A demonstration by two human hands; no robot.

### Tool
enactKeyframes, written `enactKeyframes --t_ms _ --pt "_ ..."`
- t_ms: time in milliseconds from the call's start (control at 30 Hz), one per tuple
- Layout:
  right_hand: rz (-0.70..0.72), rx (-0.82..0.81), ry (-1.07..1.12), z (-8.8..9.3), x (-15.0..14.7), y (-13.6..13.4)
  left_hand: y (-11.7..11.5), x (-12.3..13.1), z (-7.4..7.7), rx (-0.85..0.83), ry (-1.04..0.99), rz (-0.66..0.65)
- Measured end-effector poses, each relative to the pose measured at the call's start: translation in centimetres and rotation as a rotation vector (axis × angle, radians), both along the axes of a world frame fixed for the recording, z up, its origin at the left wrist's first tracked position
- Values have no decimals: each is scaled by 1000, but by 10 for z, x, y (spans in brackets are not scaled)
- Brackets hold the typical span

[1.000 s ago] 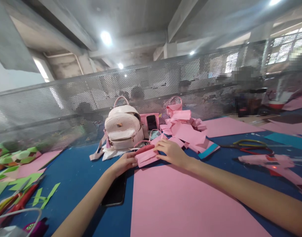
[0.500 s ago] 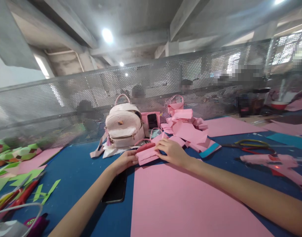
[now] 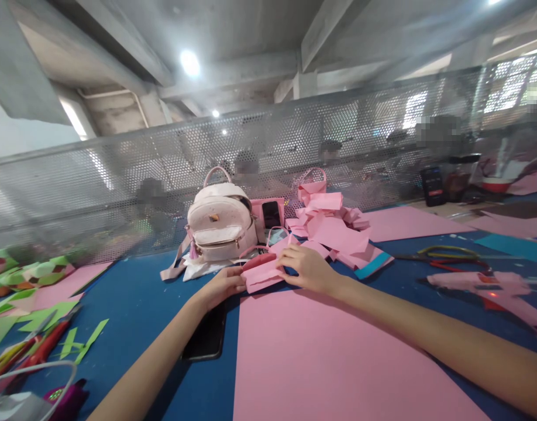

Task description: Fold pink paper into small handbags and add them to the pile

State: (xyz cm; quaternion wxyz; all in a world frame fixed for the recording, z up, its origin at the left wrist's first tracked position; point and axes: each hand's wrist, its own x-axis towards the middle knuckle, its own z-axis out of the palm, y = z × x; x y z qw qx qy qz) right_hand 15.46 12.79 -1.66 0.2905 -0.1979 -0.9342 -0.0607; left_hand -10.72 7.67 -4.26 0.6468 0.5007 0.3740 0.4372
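Between my two hands is a folded strip of pink paper, its torn-looking or overlapping edge facing up. My left hand is closed on its left end, the fingertips pressed to the paper. At the other end my right hand pinches it, thumb below and fingers curled over the top. Under and in front of the strip lies a large pink sheet, flat on the blue table. A dark phone rests partly under my left wrist. Just behind the strip is a darker pink object, partly hidden.
A white backpack stands behind my hands, with a pile of pink paper pieces to its right. To the right lie a pink glue gun and scissors. Red-handled scissors and green paper scraps are at left.
Both hands keep the same hold on the folded pink paper, with hardly any movement. The view has shifted very slightly.
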Motion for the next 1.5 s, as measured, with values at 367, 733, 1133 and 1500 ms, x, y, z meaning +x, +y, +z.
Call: enactKeyframes --t_ms 367,733,1133,1500 --pt "22 -2 4 -1 2 1 0 0 0 0 18 -3" --pt "20 -83 34 -3 1 0 0 -1 -1 7 39 9" --pt "5 -282 248 -17 8 7 -1 7 1 27 66 69" --pt "-8 -372 523 -37 16 -11 -11 39 -19 222 114 376"
